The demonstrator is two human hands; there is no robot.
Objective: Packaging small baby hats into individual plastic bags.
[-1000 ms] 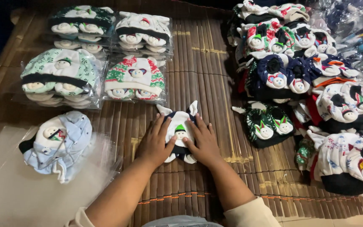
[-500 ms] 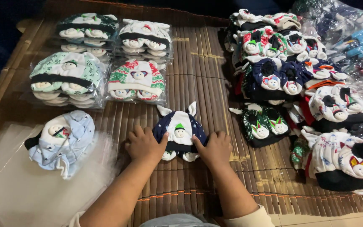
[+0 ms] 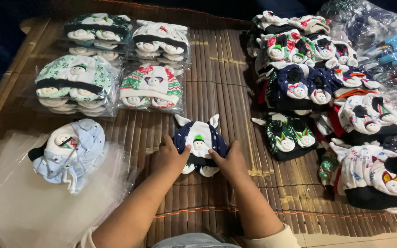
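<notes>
A small navy and white baby hat set [image 3: 200, 140] with a snowman face lies on the bamboo mat [image 3: 217, 87] in front of me. My left hand [image 3: 170, 158] presses on its lower left edge. My right hand [image 3: 228, 160] presses on its lower right edge. Both hands rest flat with fingers curled onto the fabric, at the sides of the set. A light blue hat set [image 3: 72, 151] lies on a pile of clear plastic bags [image 3: 19, 202] at the left.
Bagged hat sets stand in stacks at the back left [image 3: 116, 59]. A heap of loose hat sets [image 3: 327, 92] fills the right side. More packed goods [image 3: 387, 41] lie at the far right. The mat's wooden edge [image 3: 5, 96] runs along the left.
My hands slid apart from the middle of the navy hat set to its lower corners, uncovering the snowman face. The view shifted slightly.
</notes>
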